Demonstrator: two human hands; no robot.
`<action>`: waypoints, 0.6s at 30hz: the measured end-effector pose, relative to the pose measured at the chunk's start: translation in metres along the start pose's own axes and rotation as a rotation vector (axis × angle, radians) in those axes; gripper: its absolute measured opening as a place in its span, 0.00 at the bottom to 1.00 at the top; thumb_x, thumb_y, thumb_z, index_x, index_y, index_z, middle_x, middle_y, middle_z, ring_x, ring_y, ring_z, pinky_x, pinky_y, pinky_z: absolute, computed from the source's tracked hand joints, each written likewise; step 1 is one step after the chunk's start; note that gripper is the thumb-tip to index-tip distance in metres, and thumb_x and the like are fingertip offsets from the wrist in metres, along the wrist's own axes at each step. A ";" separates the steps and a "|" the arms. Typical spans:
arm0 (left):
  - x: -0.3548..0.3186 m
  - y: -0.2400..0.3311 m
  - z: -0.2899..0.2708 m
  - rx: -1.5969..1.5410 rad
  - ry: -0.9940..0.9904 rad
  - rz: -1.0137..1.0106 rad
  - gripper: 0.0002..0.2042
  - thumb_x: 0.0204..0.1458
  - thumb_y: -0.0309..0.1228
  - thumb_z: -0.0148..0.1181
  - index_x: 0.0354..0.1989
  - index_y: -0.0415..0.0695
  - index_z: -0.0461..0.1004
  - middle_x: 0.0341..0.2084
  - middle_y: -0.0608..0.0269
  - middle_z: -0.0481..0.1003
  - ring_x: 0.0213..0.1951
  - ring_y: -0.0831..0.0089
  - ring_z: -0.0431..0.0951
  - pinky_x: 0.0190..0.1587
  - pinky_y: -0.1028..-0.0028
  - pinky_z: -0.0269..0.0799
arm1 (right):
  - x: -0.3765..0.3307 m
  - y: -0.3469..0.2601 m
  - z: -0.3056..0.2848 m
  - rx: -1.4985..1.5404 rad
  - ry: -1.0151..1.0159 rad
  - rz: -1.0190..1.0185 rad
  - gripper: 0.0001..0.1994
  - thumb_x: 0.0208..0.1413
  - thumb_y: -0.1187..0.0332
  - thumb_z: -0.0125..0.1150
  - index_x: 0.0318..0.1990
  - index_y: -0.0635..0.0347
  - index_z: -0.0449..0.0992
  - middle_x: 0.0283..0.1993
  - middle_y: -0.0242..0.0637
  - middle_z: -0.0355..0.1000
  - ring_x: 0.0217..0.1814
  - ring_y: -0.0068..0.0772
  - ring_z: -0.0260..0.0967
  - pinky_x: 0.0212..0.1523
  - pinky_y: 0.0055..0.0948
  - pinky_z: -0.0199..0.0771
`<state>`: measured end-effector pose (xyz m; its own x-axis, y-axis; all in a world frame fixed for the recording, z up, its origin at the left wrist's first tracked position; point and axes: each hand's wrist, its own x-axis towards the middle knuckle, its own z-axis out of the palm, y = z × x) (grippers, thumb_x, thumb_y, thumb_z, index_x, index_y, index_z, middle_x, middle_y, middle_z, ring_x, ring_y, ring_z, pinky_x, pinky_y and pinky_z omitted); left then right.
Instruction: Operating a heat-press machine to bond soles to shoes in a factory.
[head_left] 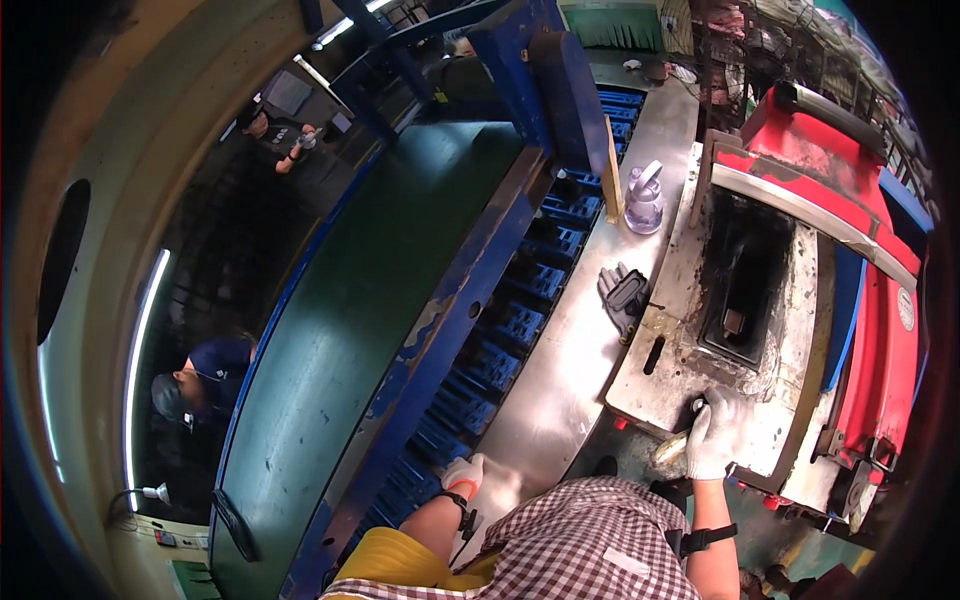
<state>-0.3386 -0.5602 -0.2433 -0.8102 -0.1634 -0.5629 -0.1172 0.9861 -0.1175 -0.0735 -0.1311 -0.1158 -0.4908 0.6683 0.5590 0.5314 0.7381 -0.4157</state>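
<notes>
My left hand (463, 474), in a white glove with an orange-red cuff, rests at the near edge of a long metal tabletop (540, 400). Its fingers are too small and bunched to read. Over the corner of the red machine's worn metal bed (640, 385), my right hand (718, 432), also gloved in white, has its fingers curled in. A small dark, shiny round piece shows at its fingertips, too small to name. Beyond that hand, a dark rectangular recess (735, 345) opens in the bed, with a small pale block (733, 321) inside.
On the metal tabletop stand a clear purplish bottle (644, 205) and a grey glove (618, 295) with a dark case. Blue slotted racks (515, 320) run beside it, then a green conveyor belt (350, 290). The red machine (815, 165) rises at right. Other people work beyond the belt.
</notes>
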 end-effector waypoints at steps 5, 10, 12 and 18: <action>0.003 -0.002 -0.001 0.004 -0.021 0.054 0.44 0.64 0.66 0.44 0.64 0.31 0.74 0.63 0.33 0.75 0.66 0.43 0.76 0.69 0.53 0.70 | 0.002 -0.002 -0.005 0.008 -0.019 0.022 0.14 0.57 0.69 0.60 0.51 0.57 0.78 0.51 0.45 0.77 0.59 0.54 0.73 0.68 0.57 0.65; 0.006 0.000 0.001 0.007 0.005 0.007 0.43 0.63 0.66 0.47 0.63 0.33 0.75 0.63 0.37 0.76 0.65 0.43 0.77 0.68 0.53 0.71 | 0.006 -0.005 -0.012 0.007 -0.055 0.021 0.15 0.54 0.71 0.62 0.50 0.54 0.76 0.51 0.42 0.76 0.60 0.52 0.72 0.69 0.55 0.64; 0.007 0.000 0.002 -0.006 0.021 0.004 0.42 0.63 0.66 0.47 0.64 0.33 0.75 0.64 0.36 0.76 0.66 0.44 0.76 0.68 0.53 0.71 | 0.008 -0.007 -0.013 -0.027 -0.043 0.011 0.15 0.54 0.70 0.62 0.50 0.54 0.76 0.50 0.42 0.76 0.59 0.52 0.72 0.68 0.56 0.64; 0.010 -0.001 0.003 0.022 -0.007 -0.017 0.43 0.63 0.66 0.47 0.65 0.33 0.73 0.64 0.37 0.75 0.66 0.44 0.76 0.67 0.53 0.72 | 0.012 -0.011 -0.015 0.039 0.000 0.010 0.14 0.54 0.72 0.61 0.49 0.55 0.77 0.48 0.43 0.76 0.56 0.52 0.73 0.66 0.56 0.65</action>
<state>-0.3455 -0.5628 -0.2512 -0.8038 -0.1809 -0.5667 -0.1187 0.9823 -0.1452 -0.0743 -0.1326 -0.0940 -0.4854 0.6759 0.5545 0.5095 0.7341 -0.4489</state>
